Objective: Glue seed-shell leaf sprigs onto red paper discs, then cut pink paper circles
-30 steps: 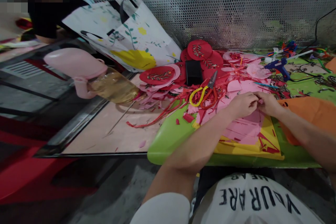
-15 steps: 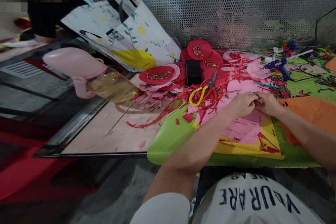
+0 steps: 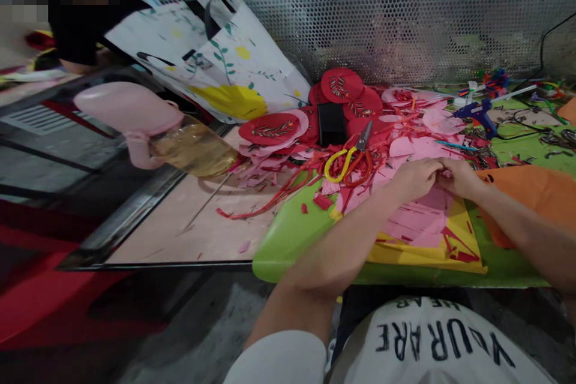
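My left hand (image 3: 417,179) and my right hand (image 3: 461,179) meet fingertip to fingertip above the pink paper (image 3: 416,219). Both have curled, closed fingers, and whatever is pinched between them is too small and hidden to name. Under the pink paper lies a yellow sheet (image 3: 465,231) with red scraps on it. To the left of my hands rest scissors (image 3: 348,159) with one yellow and one red handle, among red and pink paper strips. A blue glue gun (image 3: 479,115) lies beyond my right hand.
Red paper discs (image 3: 270,128) and a black box (image 3: 332,123) sit behind the scissors. Further left are a pink-lidded jug (image 3: 193,147) and a flowered bag (image 3: 252,60). Orange sheets (image 3: 535,195) lie right, on green covering (image 3: 288,240). A perforated metal panel (image 3: 360,6) stands behind.
My fingertips have shifted very slightly against each other. Everything else on the table stays where it was.
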`<state>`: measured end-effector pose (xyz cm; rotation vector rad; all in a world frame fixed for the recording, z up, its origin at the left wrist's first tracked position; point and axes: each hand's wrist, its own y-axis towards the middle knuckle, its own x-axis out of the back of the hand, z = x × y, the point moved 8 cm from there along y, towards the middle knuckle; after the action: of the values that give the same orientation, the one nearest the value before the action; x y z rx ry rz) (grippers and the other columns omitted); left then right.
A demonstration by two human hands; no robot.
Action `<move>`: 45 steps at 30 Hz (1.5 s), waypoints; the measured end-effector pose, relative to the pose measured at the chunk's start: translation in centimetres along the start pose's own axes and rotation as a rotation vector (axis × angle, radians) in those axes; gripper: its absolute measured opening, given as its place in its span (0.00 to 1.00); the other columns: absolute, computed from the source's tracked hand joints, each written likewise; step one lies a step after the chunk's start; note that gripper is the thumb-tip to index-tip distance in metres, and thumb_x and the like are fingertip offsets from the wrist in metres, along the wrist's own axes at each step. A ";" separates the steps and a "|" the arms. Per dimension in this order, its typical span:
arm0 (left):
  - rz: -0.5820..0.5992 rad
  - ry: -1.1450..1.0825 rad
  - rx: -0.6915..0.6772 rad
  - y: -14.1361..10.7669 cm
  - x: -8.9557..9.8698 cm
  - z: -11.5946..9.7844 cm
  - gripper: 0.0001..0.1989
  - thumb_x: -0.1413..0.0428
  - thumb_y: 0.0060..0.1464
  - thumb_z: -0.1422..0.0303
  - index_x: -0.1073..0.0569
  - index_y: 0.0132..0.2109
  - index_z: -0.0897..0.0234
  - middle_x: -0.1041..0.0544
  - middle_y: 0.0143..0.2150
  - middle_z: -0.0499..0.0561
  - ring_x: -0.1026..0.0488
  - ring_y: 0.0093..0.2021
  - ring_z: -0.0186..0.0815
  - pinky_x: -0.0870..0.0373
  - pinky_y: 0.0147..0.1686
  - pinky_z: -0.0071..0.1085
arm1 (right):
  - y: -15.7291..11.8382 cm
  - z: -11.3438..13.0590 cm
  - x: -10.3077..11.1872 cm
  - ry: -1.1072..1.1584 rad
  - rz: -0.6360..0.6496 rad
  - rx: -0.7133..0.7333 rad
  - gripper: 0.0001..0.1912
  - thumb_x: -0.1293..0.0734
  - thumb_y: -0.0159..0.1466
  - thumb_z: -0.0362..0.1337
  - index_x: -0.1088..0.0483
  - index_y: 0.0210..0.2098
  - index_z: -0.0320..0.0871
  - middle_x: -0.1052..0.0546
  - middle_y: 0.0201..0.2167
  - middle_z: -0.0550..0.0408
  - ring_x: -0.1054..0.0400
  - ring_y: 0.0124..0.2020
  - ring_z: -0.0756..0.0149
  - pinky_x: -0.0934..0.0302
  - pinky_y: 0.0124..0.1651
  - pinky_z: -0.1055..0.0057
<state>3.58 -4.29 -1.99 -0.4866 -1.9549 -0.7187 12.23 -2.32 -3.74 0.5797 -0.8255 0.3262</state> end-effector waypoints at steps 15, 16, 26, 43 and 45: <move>0.049 0.084 0.042 0.2 0.2 0.1 0.19 0.55 0.65 0.59 0.24 0.39 0.65 0.21 0.36 0.54 0.25 0.39 0.39 0.36 0.33 0.32 | 0.0 0.7 -0.2 -0.036 0.060 0.022 0.11 0.36 0.54 0.38 0.28 0.36 0.42 0.20 0.31 0.49 0.26 0.31 0.59 0.36 0.33 0.69; 0.059 0.086 0.035 0.2 0.1 0.1 0.20 0.55 0.65 0.58 0.24 0.38 0.66 0.21 0.35 0.55 0.25 0.39 0.39 0.36 0.33 0.32 | 0.0 0.7 -0.2 -0.038 0.061 0.025 0.11 0.35 0.54 0.38 0.27 0.36 0.42 0.20 0.31 0.49 0.26 0.31 0.59 0.36 0.33 0.69; 0.032 0.012 0.070 0.0 0.6 -0.7 0.14 0.50 0.63 0.68 0.31 0.54 0.63 0.28 0.59 0.56 0.28 0.54 0.41 0.30 0.44 0.35 | 0.0 -0.7 0.8 0.007 -0.054 -0.052 0.21 0.35 0.52 0.34 0.30 0.46 0.41 0.20 0.35 0.50 0.25 0.32 0.59 0.33 0.34 0.67; 0.041 0.101 0.116 0.3 0.3 0.4 0.17 0.54 0.66 0.60 0.24 0.46 0.65 0.21 0.45 0.55 0.24 0.47 0.41 0.33 0.38 0.33 | -0.1 0.2 0.7 0.044 -0.042 0.031 0.18 0.37 0.53 0.34 0.28 0.44 0.41 0.19 0.37 0.49 0.24 0.35 0.60 0.32 0.37 0.67; 0.046 0.102 0.116 0.3 0.4 0.3 0.17 0.55 0.66 0.61 0.25 0.47 0.65 0.21 0.45 0.55 0.24 0.47 0.41 0.33 0.37 0.33 | -0.1 0.2 0.8 0.046 -0.050 0.035 0.18 0.37 0.53 0.34 0.27 0.43 0.40 0.19 0.37 0.48 0.24 0.35 0.60 0.32 0.37 0.67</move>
<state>3.38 -3.85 -1.70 -0.4155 -1.8723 -0.5859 12.65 -2.51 -3.10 0.6220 -0.7609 0.3079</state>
